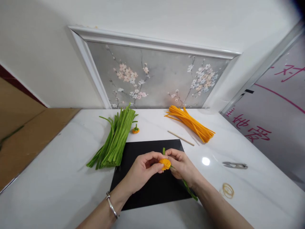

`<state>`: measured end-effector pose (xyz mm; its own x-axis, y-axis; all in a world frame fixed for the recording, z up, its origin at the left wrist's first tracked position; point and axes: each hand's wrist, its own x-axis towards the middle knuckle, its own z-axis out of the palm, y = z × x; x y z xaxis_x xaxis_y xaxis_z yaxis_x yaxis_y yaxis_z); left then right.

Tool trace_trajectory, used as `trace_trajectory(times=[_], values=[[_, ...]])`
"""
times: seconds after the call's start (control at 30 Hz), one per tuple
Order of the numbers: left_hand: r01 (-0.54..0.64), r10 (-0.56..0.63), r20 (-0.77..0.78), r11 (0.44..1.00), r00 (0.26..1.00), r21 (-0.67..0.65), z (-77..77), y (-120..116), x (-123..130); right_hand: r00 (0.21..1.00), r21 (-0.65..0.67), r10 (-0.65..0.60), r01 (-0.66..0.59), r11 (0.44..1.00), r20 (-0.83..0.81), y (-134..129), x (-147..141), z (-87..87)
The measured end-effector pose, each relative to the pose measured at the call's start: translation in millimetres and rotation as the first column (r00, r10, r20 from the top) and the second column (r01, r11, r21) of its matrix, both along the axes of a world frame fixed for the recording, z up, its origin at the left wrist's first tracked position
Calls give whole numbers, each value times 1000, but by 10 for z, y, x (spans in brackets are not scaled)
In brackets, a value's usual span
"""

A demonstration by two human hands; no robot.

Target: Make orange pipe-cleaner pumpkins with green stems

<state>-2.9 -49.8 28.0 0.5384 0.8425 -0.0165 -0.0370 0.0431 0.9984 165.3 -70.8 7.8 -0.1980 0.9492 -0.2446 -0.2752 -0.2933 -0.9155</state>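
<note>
Over a black mat, my left hand pinches the left side of a small orange coiled piece. My right hand is closed at its right side, around a green strip. One end of green sticks up above the fingers, and the longer part trails down to the right under my right hand. The fingertips of both hands are close together at the orange piece. How the green strip meets the orange piece is partly hidden by my fingers.
Behind the mat lie a green bundle at left, a small orange-and-green piece, a thin stick and an orange bundle. Snips and yellowish bands lie at right. Cardboard stands at far left.
</note>
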Motion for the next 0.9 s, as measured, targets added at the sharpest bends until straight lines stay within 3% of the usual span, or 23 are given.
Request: trace_trajectory(times=[0.2, 0.33, 0.43, 0.6, 0.77, 0.9], values=[[-147, 154, 72, 984, 985, -98, -85, -3, 18, 955, -192, -33, -26, 981, -296, -28, -114, 34], [-156, 180, 82, 959, 980, -239, -77, -12, 42, 942, -197, -111, 50, 979, -316, -47, -154, 76], [-116, 146, 115, 966, 983, -231, -62, -15, 51, 943, -196, -140, 82, 977, -301, -52, -157, 81], [-149, 149, 3, 985, 989, 89, -98, -53, 84, 923, -273, -147, 49, 961, -355, -38, -181, 31], [-207, 299, -133, 860, 945, 466, -123, -95, 70, 913, -293, -150, 35, 956, -379, -37, -217, 9], [-157, 312, -164, 787, 936, 596, -125, -102, 30, 912, -279, -140, 30, 960, -385, -40, -215, 20]])
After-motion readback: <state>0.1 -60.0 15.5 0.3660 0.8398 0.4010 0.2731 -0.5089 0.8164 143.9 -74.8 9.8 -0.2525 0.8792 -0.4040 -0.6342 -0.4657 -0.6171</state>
